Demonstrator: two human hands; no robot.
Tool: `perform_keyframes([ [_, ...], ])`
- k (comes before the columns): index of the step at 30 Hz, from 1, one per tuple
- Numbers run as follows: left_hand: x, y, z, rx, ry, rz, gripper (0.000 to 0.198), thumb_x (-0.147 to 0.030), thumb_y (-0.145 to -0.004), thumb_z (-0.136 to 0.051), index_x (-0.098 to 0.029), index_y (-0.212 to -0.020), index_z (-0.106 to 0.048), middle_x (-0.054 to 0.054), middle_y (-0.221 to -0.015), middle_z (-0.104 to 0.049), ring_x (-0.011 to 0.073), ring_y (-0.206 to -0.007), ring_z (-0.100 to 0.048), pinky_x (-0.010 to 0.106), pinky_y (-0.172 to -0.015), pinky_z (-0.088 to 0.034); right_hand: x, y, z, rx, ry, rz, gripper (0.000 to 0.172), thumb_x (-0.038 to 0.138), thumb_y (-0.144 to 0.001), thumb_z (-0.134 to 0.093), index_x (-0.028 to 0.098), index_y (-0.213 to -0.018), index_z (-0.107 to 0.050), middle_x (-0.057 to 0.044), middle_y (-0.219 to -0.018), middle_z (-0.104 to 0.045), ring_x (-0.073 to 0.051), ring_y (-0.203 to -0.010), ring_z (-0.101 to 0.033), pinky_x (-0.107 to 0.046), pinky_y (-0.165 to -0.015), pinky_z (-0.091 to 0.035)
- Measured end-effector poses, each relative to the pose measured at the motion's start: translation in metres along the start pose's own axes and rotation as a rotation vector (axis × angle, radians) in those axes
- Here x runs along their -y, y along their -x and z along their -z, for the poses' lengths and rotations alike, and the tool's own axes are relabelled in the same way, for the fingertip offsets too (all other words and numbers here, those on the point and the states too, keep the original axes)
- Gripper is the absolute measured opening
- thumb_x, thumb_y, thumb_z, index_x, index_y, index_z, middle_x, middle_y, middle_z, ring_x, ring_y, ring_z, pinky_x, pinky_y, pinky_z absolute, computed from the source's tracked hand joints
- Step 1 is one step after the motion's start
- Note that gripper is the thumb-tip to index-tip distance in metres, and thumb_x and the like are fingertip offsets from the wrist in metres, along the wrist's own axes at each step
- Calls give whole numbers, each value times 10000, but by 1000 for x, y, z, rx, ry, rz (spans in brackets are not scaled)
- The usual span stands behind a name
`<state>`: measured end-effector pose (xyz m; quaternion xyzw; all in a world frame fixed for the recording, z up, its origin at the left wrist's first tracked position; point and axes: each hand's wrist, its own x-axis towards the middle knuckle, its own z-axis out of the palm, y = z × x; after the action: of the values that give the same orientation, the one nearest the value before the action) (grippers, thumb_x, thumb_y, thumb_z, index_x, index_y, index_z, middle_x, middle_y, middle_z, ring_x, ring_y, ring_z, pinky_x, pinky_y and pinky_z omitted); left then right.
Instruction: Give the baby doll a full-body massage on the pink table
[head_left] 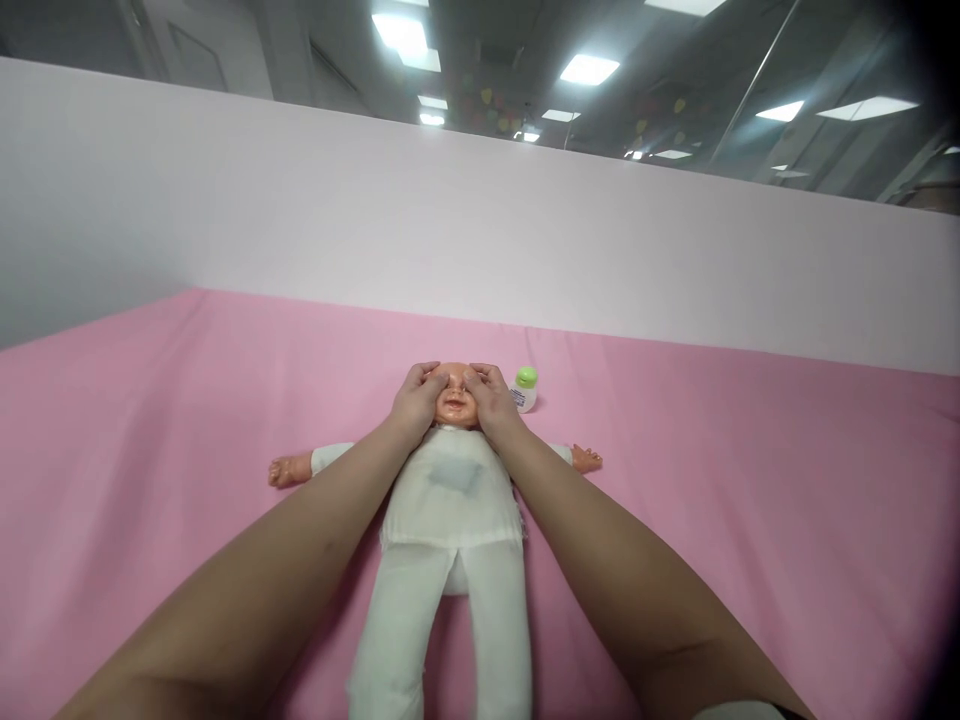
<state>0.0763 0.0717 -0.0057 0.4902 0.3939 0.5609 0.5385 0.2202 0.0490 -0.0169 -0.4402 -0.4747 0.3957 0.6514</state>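
A baby doll (453, 500) in a white cloth top and trousers lies on its back, arms stretched out to both sides. My left hand (417, 398) cups the left side of its head (455, 407), thumb resting on the face by the eye. On the opposite side, my right hand (491, 392) holds the head the same way, its thumb near the other eye. Both thumbs cover much of the doll's eyes, while its mouth and chin show between them. Fingers behind the head are partly hidden. A greyish-blue patch marks the chest of the top.
Just right of my right hand stands a small clear bottle (523, 398) with a green cap. Pink cloth (712, 480) covers the surface under the doll. Behind it rises a low white wall (450, 220), with dark glass (495, 60) above reflecting ceiling lights.
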Motion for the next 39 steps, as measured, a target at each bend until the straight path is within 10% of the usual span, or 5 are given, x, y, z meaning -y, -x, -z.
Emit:
perform_keyframes([
  [33, -10, 26, 16, 131, 95, -24, 737, -426, -718, -877, -197, -1388, -672, 139, -1256, -727, 261, -1049, -714, 407, -965, -565, 17, 38, 3, 22, 27, -54, 705, 500, -814, -735, 286, -1464, -567, -20, -1573, -504, -226, -1492, -433, -357, -1281, -287],
  [39, -12, 32, 18, 121, 103, -2, 663, -384, -720, -870, -216, -1335, -685, 124, -1286, -701, 254, -1019, -723, 395, -912, -585, 13, 40, 0, 88, -73, -77, 759, 479, -786, -731, 285, -1490, -523, -33, -1539, -523, -253, -1391, -529, -397, -1202, -417],
])
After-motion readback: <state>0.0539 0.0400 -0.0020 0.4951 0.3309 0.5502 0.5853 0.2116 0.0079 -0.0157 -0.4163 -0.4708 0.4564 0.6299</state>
